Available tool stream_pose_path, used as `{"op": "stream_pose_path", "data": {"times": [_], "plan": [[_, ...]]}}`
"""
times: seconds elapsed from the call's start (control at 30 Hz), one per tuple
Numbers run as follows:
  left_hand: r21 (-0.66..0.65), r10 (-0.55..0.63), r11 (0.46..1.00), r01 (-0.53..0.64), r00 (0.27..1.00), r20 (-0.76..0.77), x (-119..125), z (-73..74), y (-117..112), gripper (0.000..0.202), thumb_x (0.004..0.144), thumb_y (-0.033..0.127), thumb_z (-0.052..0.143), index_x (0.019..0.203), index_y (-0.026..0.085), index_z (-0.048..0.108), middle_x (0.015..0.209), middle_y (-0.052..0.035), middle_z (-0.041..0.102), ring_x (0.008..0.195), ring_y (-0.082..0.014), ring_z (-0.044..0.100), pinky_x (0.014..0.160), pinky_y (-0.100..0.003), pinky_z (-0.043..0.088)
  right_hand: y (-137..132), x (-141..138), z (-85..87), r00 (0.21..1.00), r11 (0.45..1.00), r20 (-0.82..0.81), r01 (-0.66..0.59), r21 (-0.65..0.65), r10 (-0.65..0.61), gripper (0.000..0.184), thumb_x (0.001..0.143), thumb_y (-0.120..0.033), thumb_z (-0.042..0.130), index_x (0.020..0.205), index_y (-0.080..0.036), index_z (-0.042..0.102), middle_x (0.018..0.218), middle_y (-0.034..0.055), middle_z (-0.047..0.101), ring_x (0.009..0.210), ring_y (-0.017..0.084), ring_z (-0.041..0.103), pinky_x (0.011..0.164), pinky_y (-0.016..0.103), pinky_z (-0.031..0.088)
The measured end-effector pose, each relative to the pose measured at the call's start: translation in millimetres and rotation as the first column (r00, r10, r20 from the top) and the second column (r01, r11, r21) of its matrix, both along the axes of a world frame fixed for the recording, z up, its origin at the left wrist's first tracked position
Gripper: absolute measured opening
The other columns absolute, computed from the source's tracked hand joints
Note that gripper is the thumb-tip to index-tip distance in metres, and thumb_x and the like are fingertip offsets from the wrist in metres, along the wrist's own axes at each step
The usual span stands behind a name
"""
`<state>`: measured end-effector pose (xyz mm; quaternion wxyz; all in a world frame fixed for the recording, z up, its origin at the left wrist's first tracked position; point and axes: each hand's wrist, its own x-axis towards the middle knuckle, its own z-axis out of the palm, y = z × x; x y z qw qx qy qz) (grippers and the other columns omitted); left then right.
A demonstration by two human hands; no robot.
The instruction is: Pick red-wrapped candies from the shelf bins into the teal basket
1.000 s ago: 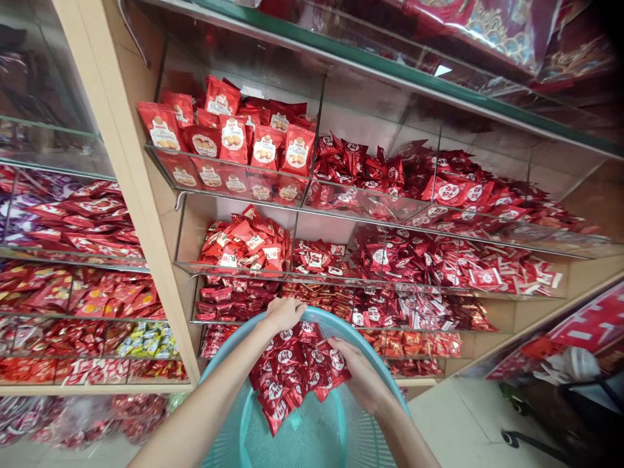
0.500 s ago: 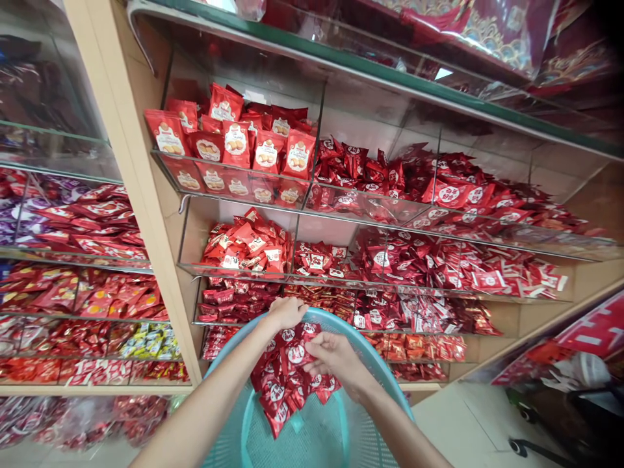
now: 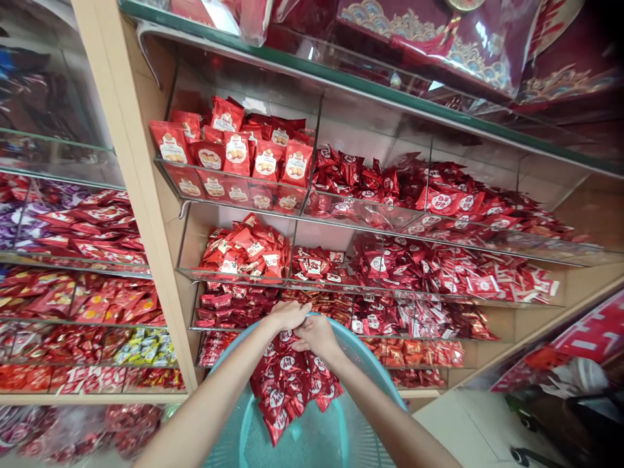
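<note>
A turquoise plastic basket (image 3: pixel 380 364) with mesh walls stands in front of me. Glossy red snack packets (image 3: pixel 287 383) with white round labels are heaped against its far inner side. My left hand (image 3: pixel 291 314) is closed over the basket's far rim, its fingertips hidden beyond the edge. Just inside that rim, my right hand (image 3: pixel 316 337) lies over the top of the heap, close beside the left. Its fingers are curled at the upper packets, and the hand partly covers what is under it.
Glass-fronted shelves (image 3: pixel 370 227) behind the basket hold red snack packets in compartments. A wooden upright (image 3: pixel 119 162) separates them from another shelf unit at left. Bagged goods (image 3: pixel 73 429) lie below that unit. A wheeled chair base (image 3: pixel 524 448) stands on the tiled floor at right.
My right hand has moved up and left across the packets, towards my left hand at the rim. The left hand stays at the rim. The view has tilted slightly upward.
</note>
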<state>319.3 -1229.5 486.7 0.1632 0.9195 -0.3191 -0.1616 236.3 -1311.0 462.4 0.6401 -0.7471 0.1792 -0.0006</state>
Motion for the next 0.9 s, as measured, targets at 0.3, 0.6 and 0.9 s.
{"op": "stream_pose_path", "data": {"times": [0.3,0.6,0.9], "plan": [[-0.007,-0.008,1.000,0.008,1.000,0.005,0,0.5,1,0.071,0.084,0.058,0.008,0.095,0.022,0.068,0.108,-0.0101,0.067,0.105,-0.0289,0.059,0.089,-0.041,0.043,1,-10,3.6,0.994,0.835,0.077,-0.022,-0.550,0.077,0.027,0.076,-0.013,0.045,0.102,-0.012,0.051,0.052,-0.0014,0.060,0.035,0.012,0.054,0.037,0.018,0.038],[-0.027,-0.013,1.000,0.014,1.000,0.022,2,-0.6,2,0.071,0.083,0.059,0.008,0.100,0.022,0.067,0.114,-0.0100,0.065,0.109,-0.0293,0.056,0.091,-0.042,0.041,0,-11,0.0,0.993,0.622,0.100,0.037,-0.782,0.067,0.033,0.080,-0.018,0.049,0.113,-0.014,0.050,0.085,0.0097,0.066,0.068,0.018,0.063,0.057,0.023,0.040],[-0.015,-0.004,1.000,0.004,1.000,0.003,0,8.5,8,0.075,0.081,0.063,0.007,0.101,0.021,0.066,0.115,-0.0103,0.064,0.108,-0.0302,0.057,0.090,-0.041,0.041,5,-26,14.0,0.979,0.481,0.114,0.017,-0.876,0.172,0.018,0.086,-0.023,0.044,0.100,-0.018,0.054,0.086,0.0063,0.063,0.071,0.018,0.060,0.061,0.026,0.040]]}}
